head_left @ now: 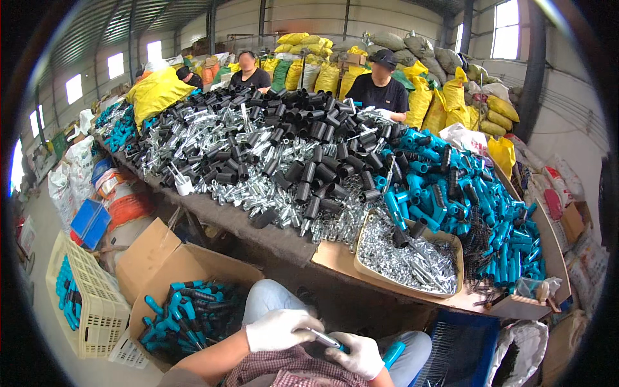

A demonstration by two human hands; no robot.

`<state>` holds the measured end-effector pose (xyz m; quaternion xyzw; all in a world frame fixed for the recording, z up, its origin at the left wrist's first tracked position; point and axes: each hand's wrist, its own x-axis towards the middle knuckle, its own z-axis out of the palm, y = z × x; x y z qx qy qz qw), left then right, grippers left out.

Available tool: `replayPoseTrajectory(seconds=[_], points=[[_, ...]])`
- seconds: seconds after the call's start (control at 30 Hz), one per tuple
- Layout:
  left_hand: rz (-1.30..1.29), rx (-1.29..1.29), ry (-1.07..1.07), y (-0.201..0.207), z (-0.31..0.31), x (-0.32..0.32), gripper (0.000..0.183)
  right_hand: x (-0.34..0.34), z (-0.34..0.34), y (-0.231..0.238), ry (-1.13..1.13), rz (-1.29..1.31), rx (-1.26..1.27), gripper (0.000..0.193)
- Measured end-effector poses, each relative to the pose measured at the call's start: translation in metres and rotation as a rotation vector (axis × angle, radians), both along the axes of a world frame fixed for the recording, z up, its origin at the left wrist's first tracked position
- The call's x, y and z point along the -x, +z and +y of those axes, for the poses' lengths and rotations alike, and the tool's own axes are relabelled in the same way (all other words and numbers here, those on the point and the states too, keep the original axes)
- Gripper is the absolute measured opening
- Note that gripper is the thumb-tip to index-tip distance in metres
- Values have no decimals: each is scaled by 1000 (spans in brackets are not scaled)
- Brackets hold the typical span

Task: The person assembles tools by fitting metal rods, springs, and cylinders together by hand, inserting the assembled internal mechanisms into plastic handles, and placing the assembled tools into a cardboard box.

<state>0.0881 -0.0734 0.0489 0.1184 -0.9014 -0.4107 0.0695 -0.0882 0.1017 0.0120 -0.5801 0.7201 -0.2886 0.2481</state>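
Above my lap, my left hand (281,330) in a white glove pinches the end of a silver metal rod (320,337). My right hand (358,356), also gloved in white, is closed around a teal plastic handle, at the rod's other end. A bit of teal shows at the right fingers, and a rounded teal part (394,352) sticks out beyond that hand. Whether these are one piece I cannot tell, as the glove hides the middle. Left of my knees, a cardboard box (149,258) holds teal-and-black handles (187,313).
The table ahead carries heaped black sleeves (316,171), silver metal parts (258,193) and teal handles (503,238). A tray (458,258) of small metal pieces stands at its near edge. A cream crate (97,316) is far left, a blue bin (461,345) right. Several people sit beyond.
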Motion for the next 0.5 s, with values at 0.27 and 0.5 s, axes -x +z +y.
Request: replayPoseTrajectory(seconds=[0.27, 0.5], points=[[-108, -104, 94, -8, -1, 3, 29, 2, -1, -1, 28, 101, 2, 47], [240, -41, -41, -20, 9, 5, 48, 23, 4, -13, 59, -250, 89, 44]])
